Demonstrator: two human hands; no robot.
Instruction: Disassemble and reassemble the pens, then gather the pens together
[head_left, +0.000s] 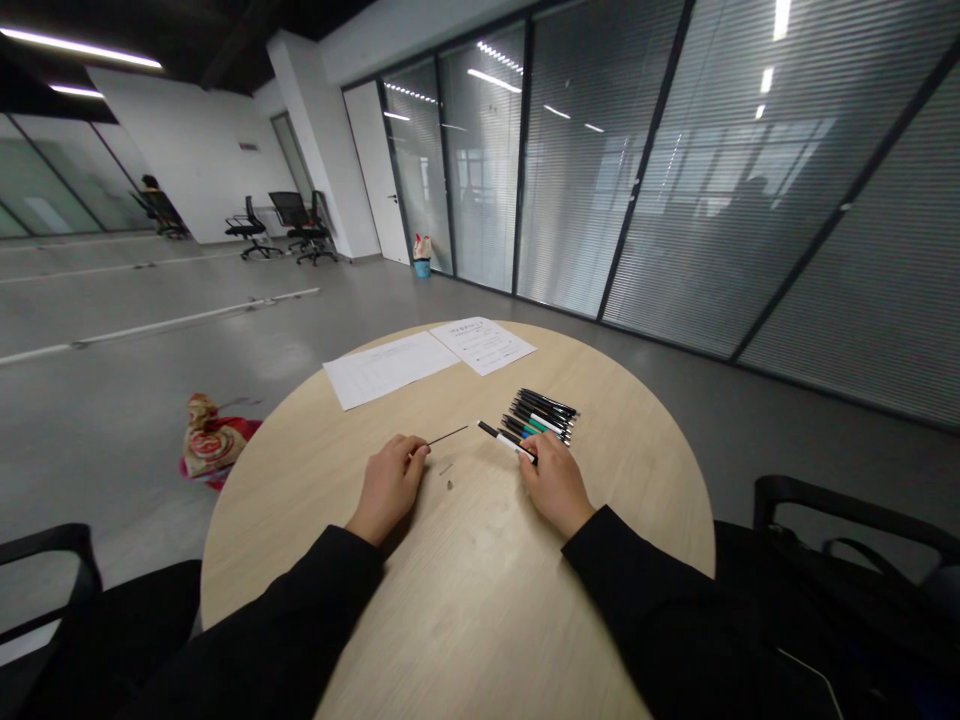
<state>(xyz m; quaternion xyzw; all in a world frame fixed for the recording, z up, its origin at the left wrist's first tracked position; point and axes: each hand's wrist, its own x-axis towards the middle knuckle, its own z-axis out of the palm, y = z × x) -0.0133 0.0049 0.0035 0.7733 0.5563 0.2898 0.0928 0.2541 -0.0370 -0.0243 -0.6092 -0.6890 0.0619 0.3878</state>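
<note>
Pen refill (448,435) — thin, black — is poking out of the pinching left hand (390,488), held low over the round wooden worktop (480,600), while the right hand (551,483) is grasping a black-and-white pen (507,441) — just beside a fanned row of pens (541,418) lying there.

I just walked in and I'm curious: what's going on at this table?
A person seated at a round wooden table is using both hands. The left hand pinches a thin dark pen refill, while the right hand holds a black-and-white pen beside a fanned row of pens. Two small parts lie between the hands, and two printed sheets lie at the far edge.
</note>
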